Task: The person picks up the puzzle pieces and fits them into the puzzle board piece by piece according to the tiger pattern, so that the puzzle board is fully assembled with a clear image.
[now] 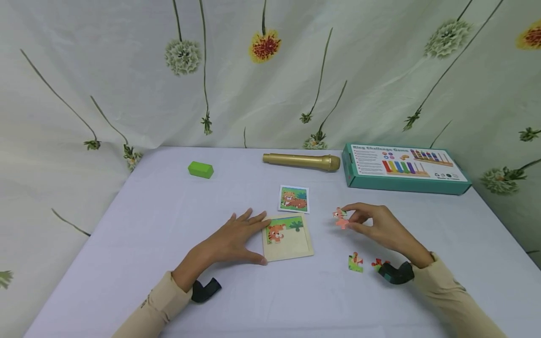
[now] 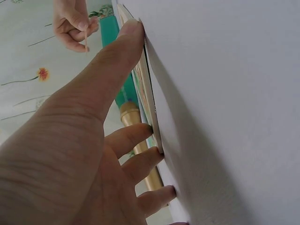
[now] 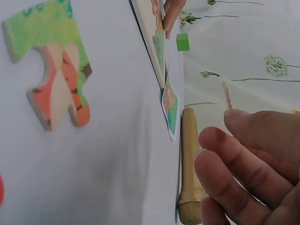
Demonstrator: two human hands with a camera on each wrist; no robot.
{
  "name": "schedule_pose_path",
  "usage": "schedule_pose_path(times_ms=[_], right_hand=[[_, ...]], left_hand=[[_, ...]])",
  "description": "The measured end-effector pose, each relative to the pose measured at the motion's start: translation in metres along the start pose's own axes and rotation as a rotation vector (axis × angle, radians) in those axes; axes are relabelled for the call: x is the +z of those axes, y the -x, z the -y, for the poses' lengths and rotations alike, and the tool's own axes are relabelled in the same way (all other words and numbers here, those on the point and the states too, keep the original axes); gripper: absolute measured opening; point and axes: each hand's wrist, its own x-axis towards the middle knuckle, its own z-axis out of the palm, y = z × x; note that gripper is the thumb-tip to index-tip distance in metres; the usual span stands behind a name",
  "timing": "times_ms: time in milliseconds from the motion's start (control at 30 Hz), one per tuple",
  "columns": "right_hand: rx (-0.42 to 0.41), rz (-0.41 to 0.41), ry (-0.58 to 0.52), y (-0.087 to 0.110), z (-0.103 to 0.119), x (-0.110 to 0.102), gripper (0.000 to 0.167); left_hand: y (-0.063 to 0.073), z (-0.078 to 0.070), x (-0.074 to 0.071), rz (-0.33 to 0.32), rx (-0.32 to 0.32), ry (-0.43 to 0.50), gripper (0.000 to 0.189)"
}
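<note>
My left hand (image 1: 237, 237) is spread flat at the left edge of a square wooden puzzle board (image 1: 291, 246), thumb and fingertips touching its side. Pieces showing a tiger's face and green leaves fill the board's top and left; the lower right is bare wood. Between thumb and fingers, my right hand (image 1: 376, 225) pinches an orange puzzle piece (image 1: 341, 219), held up to the right of the board. In the right wrist view that piece appears edge-on. Below the hand lie a green-and-orange puzzle piece (image 1: 355, 263) and a red one (image 1: 376, 264), partly hidden by the wrist camera.
A tiger picture card (image 1: 294, 199) lies just behind the board. Farther back are a gold microphone (image 1: 301, 161), a green block (image 1: 200, 170) and a teal Ring Challenge Game box (image 1: 407, 170). A flowered cloth (image 1: 236, 94) hangs behind the table.
</note>
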Motion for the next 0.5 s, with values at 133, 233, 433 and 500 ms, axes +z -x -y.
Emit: schedule_pose_path(times_ms=[133,233,433,500], right_hand=[[-0.023,0.026,-0.017,-0.006,0.003,0.006,0.034],[-0.031,0.054,-0.027,-0.010,0.005,0.012,0.035],[-0.041,0.104,-0.048,-0.018,0.011,0.023,0.035],[-0.052,0.115,-0.050,-0.020,0.013,0.027,0.035]], left_hand=[[-0.001,0.000,0.000,0.001,0.000,0.003,0.094],[-0.001,0.000,0.000,-0.001,0.003,0.006,0.094],[-0.001,0.000,0.001,0.000,0.001,-0.002,0.094],[-0.001,0.000,0.001,0.001,-0.001,-0.004,0.094]])
